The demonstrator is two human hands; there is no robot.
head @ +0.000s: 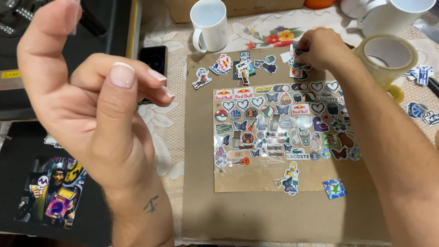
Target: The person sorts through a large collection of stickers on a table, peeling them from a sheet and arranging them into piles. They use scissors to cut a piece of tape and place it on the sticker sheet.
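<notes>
On the table, over a cream floral tablecloth (169, 151), lies a flat brown cardboard sheet (256, 215), matte and rectangular. Centred on that cardboard is a glossy clear film (256, 176) packed with small die-cut stickers (279, 123): hearts, butterflies, round badges. Left of the cardboard sits a black cloth (18, 183) bearing a colourful printed figure. Beyond the cardboard's far edge stand a smooth white mug (209, 24) and, to its right, a wide roll of tan tape (388, 57); a dark phone (153, 58) lies beside the cardboard's far-left corner. Left hand (91, 110) is raised left of the cardboard, fingers loosely curled, holding nothing. Right hand (320, 48) rests at the cardboard's far-right edge, fingertips pinched on loose stickers (296, 68).
</notes>
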